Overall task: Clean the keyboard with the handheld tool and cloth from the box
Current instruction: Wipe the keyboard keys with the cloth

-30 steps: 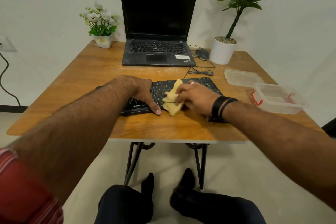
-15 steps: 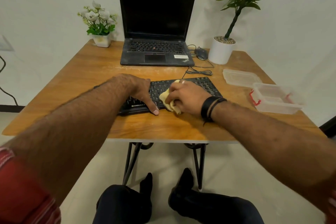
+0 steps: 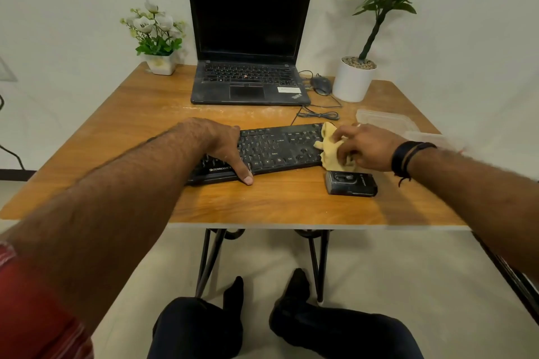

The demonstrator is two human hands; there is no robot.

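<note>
A black keyboard [image 3: 274,148] lies across the wooden table [image 3: 145,125]. My left hand [image 3: 224,148] rests on its left part, thumb down over the front edge, holding it still. My right hand [image 3: 361,148] grips a crumpled yellow cloth [image 3: 329,146] at the keyboard's right end; the hand is motion-blurred. A small black handheld tool [image 3: 350,183] lies flat on the table just in front of the cloth, untouched. The clear plastic box [image 3: 423,137] sits to the right, mostly behind my right wrist.
An open black laptop [image 3: 248,76] stands at the back centre. A mouse [image 3: 320,85] and its cable lie beside a white potted plant [image 3: 354,79]. A flower pot [image 3: 160,63] is at the back left. The clear box lid [image 3: 385,121] lies at the right.
My right hand has swept the cloth from the middle of the keyboard to its right end, uncovering the black tool on the table. My left hand stays in place.
</note>
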